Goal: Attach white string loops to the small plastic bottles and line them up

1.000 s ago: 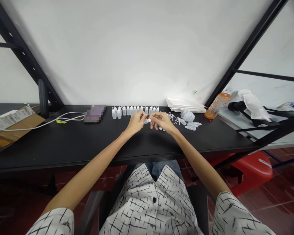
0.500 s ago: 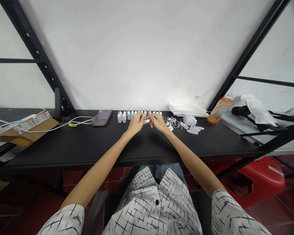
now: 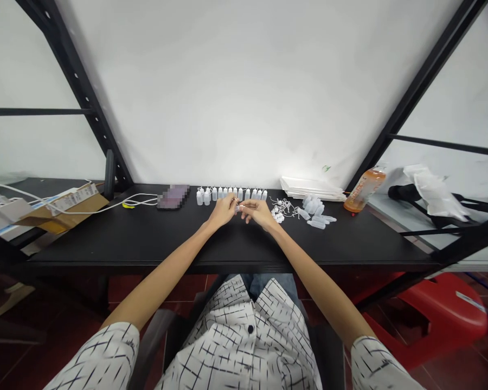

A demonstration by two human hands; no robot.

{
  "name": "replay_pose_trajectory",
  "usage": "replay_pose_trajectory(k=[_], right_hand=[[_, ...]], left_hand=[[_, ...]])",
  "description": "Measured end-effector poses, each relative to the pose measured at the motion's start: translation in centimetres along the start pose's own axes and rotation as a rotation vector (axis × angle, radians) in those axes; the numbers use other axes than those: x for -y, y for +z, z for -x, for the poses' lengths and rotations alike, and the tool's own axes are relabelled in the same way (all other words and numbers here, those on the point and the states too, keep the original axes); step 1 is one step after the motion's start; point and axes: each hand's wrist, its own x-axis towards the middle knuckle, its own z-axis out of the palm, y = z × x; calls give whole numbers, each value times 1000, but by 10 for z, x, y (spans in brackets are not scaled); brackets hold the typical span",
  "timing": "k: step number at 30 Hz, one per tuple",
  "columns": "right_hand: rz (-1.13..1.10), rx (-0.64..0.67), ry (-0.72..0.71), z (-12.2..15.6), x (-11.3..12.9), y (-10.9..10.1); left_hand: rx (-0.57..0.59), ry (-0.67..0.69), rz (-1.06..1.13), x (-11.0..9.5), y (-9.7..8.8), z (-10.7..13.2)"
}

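Observation:
At the middle of the black table, my left hand (image 3: 224,210) is closed around a small clear plastic dropper bottle (image 3: 237,208), mostly covered by the fingers. My right hand (image 3: 258,212) meets it from the other side, thumb and forefinger pinched at the bottle's top, its lower fingers curled loosely. Behind both hands stands a row of small capped bottles (image 3: 207,196), upright along the wall. Just right of my right hand lies a heap of white caps with thin straps (image 3: 282,210). Beyond the caps, several uncapped bottles (image 3: 314,206) lie on their sides in a pile.
A stack of white sheets or bags (image 3: 311,188) lies against the wall, near an orange liquid bottle (image 3: 365,189). To the left are a blurred-out phone-like object (image 3: 173,197), a white cable (image 3: 144,196) and a cardboard box (image 3: 71,208). A red stool (image 3: 451,314) stands below right.
The camera view has shifted slightly. My hands have turned the small bottle, which now shows less between them, and the right hand's lower fingers have loosened.

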Motion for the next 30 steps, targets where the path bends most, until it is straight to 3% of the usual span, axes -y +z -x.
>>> replay_pose_trajectory(k=[6, 13, 30], right_hand=[[100, 51, 64, 2, 0, -4], [165, 59, 30, 2, -5, 0], [-40, 183, 58, 10, 11, 7]], left_hand=[[-54, 26, -57, -5, 7, 10], [-68, 12, -108, -3, 5, 12], [-33, -90, -375, -18, -17, 34]])
